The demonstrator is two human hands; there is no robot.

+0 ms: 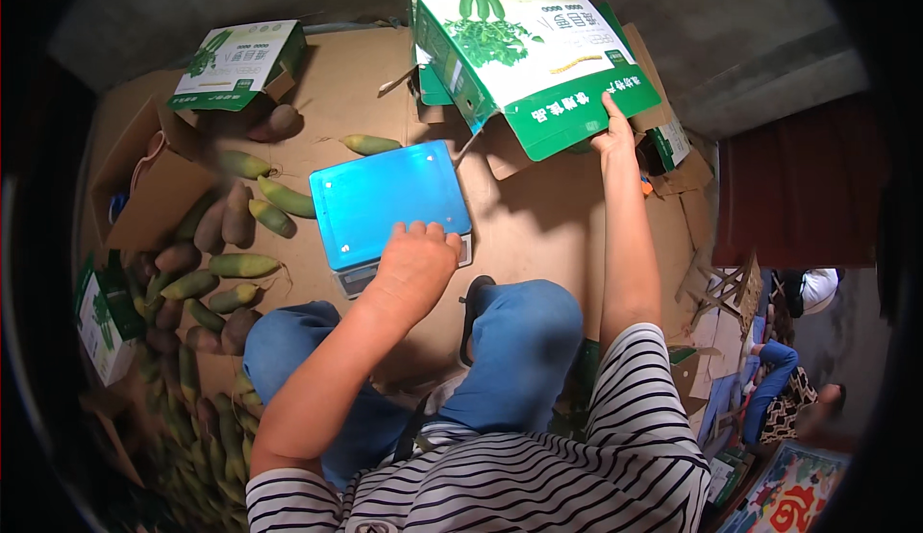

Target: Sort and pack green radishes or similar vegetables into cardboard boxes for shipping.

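Note:
A digital scale (389,197) with a blue plate lies on the cardboard in front of my knees. My left hand (418,259) is at its near edge, fingers curled together over the plate's rim; the thumb is hidden. Nothing rests on the plate. Up and to the right, my right hand (615,131) grips the green flap of a white and green carton (524,43), thumb on top. The carton is tilted, and its inside cannot be seen. Just beyond the scale's far left corner lies a green radish (371,145); more green radishes (286,197) lie left of it.
Brownish-red roots (237,214) mix with the radishes, and a large heap of radishes (197,437) fills the lower left. Another printed carton (240,62) stands far left, near an open brown box (154,187). At the right edge, another person (784,394) is beyond a wooden stool (728,288).

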